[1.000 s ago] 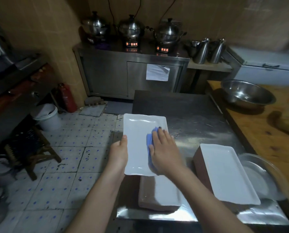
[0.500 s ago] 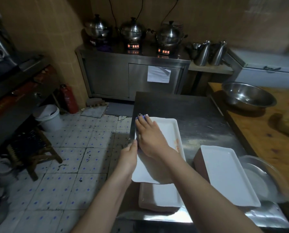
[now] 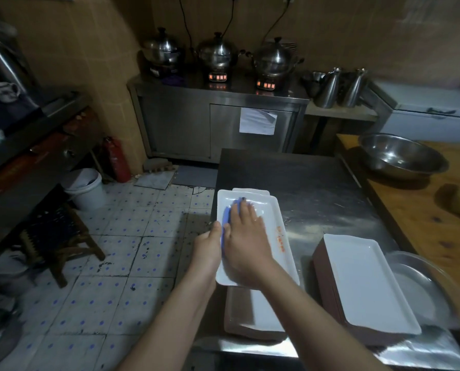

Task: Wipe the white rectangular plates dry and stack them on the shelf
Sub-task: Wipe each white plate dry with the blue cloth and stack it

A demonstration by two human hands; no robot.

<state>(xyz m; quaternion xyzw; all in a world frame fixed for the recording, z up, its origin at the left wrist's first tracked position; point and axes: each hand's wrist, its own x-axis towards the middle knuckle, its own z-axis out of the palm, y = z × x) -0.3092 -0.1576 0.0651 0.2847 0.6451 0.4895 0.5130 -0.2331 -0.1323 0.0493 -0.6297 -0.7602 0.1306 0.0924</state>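
Plate: a white rectangular plate (image 3: pixel 273 223) with a glossy well and a raised rim. Orange-red print is seen on the rim right of the right hand. It's held over the left edge of the steel table (image 3: pixel 303 180).
Left hand (image 3: pixel 206 247): clamped on the plate's left rim, thumb laid on top, right beside the other hand.
Right hand (image 3: pixel 246 236): kept flat, fingers straight, pressed down on the blue cloth (image 3: pixel 226 223).
Blue cloth: mostly covered, only a strip is left showing along the right hand's left side.
Second plate (image 3: pixel 250 190): a white edge is seen just past the right fingertips, under the held one.
Plate stack (image 3: pixel 362 282): well right of the right forearm, with a white plate on top and brown sides below.
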